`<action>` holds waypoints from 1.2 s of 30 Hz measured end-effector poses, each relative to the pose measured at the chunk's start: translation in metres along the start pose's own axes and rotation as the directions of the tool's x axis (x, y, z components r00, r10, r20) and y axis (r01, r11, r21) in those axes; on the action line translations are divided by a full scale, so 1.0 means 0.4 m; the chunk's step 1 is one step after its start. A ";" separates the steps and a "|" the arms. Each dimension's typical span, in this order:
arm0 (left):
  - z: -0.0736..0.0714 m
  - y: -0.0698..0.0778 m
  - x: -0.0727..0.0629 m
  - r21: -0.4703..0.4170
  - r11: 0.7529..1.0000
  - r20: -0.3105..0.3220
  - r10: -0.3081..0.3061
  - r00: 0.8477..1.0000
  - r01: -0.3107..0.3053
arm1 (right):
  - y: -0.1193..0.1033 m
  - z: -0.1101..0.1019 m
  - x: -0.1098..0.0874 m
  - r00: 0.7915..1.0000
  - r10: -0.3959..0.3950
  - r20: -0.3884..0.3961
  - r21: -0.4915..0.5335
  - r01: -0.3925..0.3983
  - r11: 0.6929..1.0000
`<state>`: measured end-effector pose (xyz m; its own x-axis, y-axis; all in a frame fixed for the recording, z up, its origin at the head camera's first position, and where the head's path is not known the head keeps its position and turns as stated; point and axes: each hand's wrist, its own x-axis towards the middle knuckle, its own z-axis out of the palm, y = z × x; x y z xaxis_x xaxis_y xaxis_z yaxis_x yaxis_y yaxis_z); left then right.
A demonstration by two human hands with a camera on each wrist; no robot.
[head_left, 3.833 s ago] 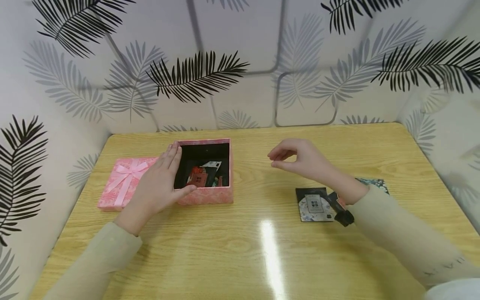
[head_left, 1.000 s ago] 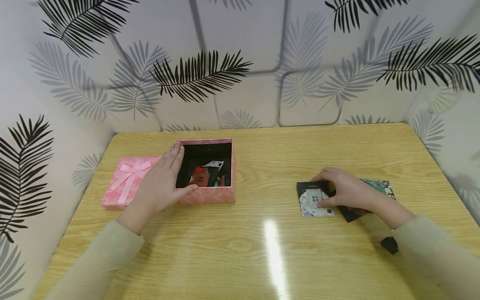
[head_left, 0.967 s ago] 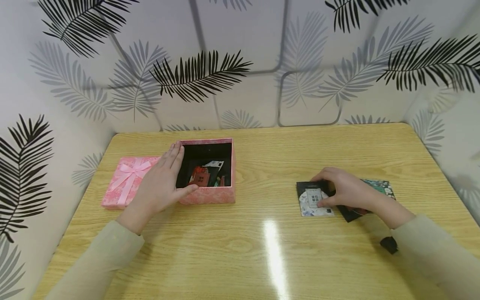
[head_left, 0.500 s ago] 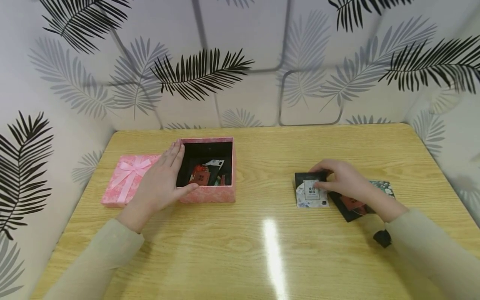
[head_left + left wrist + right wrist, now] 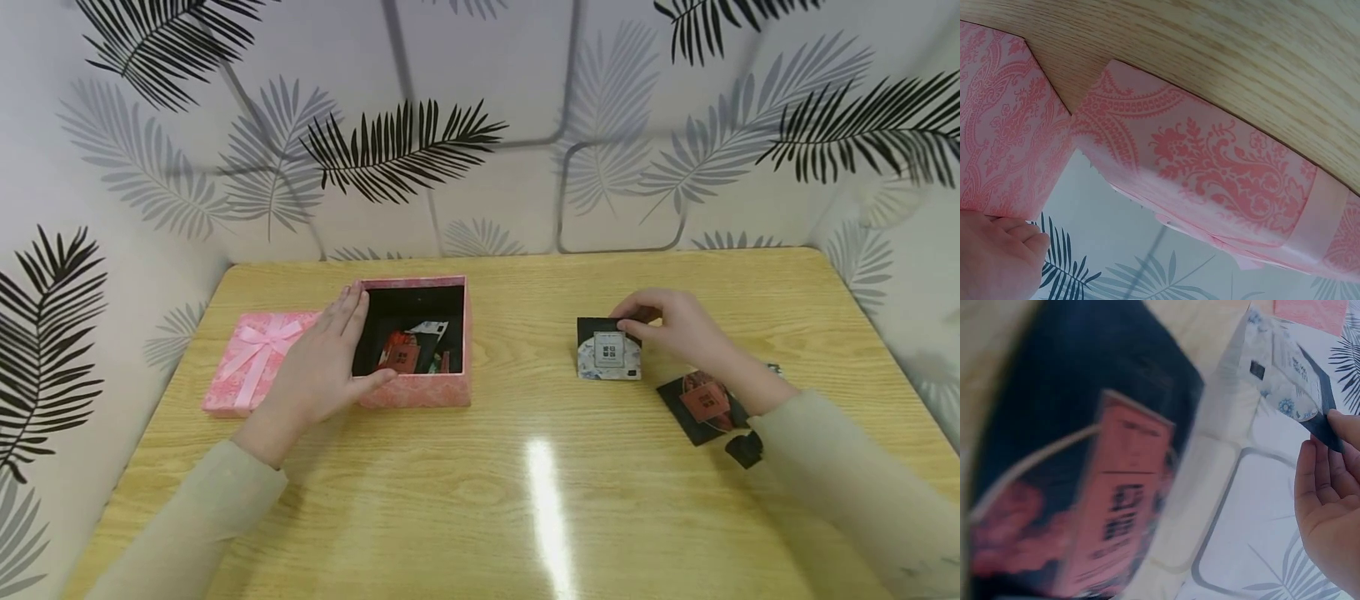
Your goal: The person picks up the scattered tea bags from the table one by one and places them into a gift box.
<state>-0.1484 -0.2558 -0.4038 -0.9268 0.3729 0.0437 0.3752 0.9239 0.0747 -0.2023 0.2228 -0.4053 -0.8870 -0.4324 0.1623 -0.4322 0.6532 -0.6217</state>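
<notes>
Right hand (image 5: 675,327) pinches the pale packet (image 5: 608,350) by one corner; left hand (image 5: 322,360), fingers straight, touches the pink box (image 5: 416,391).

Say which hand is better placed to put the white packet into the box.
Likely the right hand: it pinches the white packet, while the left hand lies against the left side of the box, gripping no packet.

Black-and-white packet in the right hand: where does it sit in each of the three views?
Head: the black-and-white packet is right of centre, pinched by the right hand.
Left wrist: not in it.
Right wrist: the black-and-white packet is upper right, tilted.
Shared landmark: the leaf-patterned wall, across the top in head, along the bottom in left wrist, lower right in right wrist.
</notes>
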 end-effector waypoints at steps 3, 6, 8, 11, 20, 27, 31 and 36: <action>0.001 0.002 0.000 0.001 1.000 -0.001 -0.002 1.000 0.002 | -0.014 -0.006 0.020 1.000 0.006 -0.015 0.016 -0.006 1.000; 0.002 0.002 0.000 -0.005 1.000 -0.009 -0.004 1.000 0.004 | -0.029 -0.011 0.043 1.000 0.013 -0.026 0.012 -0.013 1.000; 0.003 0.003 -0.001 -0.006 1.000 -0.014 -0.005 1.000 0.005 | -0.042 -0.014 0.058 0.999 0.027 -0.029 0.011 -0.027 1.000; 0.003 0.004 -0.002 -0.009 1.000 -0.015 -0.004 1.000 0.004 | -0.059 -0.016 0.081 0.999 0.031 -0.039 -0.004 -0.031 0.999; 0.003 0.002 -0.002 -0.004 1.000 -0.011 -0.006 1.000 0.006 | -0.121 -0.014 0.156 0.997 -0.003 -0.078 0.033 0.006 0.999; -0.002 0.001 0.000 -0.004 1.000 -0.007 0.009 1.000 -0.009 | -0.181 -0.009 0.206 0.996 -0.025 -0.081 0.060 0.030 0.998; -0.006 0.001 0.001 -0.007 1.000 -0.015 0.014 1.000 -0.014 | -0.213 -0.001 0.235 0.994 -0.052 -0.092 0.082 0.060 0.995; -0.007 0.000 0.002 -0.012 1.000 -0.010 0.015 1.000 -0.015 | -0.256 0.012 0.262 0.992 -0.057 -0.116 0.124 0.072 0.990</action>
<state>-0.1491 -0.2558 -0.4010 -0.9210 0.3858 0.0548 0.3893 0.9171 0.0862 -0.2503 0.1077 -0.3281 -0.8736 -0.3940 0.2857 -0.4712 0.5382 -0.6988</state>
